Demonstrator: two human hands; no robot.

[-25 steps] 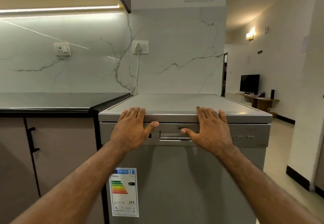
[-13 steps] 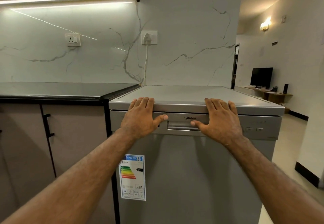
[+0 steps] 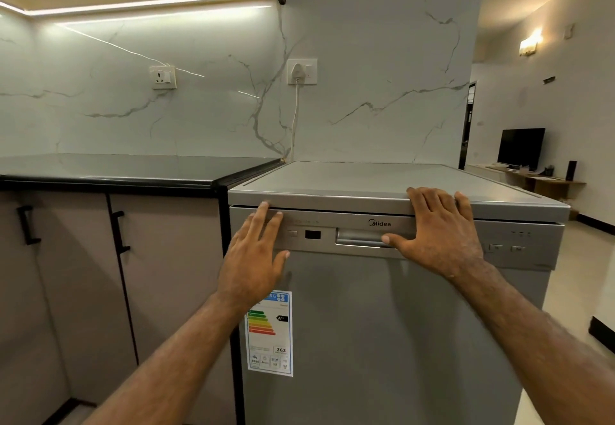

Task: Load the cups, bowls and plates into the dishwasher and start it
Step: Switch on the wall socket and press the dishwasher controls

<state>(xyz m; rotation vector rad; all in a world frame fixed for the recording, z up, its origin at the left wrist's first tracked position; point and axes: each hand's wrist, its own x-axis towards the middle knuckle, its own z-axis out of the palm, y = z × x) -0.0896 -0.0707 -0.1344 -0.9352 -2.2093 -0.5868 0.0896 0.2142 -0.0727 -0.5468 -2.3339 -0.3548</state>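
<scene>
A grey freestanding dishwasher (image 3: 382, 324) stands in front of me with its door closed. My left hand (image 3: 254, 255) lies flat with straight fingers against the left end of the control panel (image 3: 312, 234), fingertips at the door's top edge. My right hand (image 3: 436, 228) rests on the front edge of the dishwasher top, fingers over the top and thumb at the recessed door handle (image 3: 359, 236). No cups, bowls or plates are in view.
A black countertop (image 3: 133, 168) over beige cabinets (image 3: 159, 275) adjoins the dishwasher on the left. A plug and white cable (image 3: 296, 108) hang on the marble wall behind. On the right, floor leads to a room with a monitor (image 3: 520, 146).
My left hand has slid down off the top edge and left onto the control panel, uncovering the display. The right hand keeps its place. The view has shifted left and nearer.
</scene>
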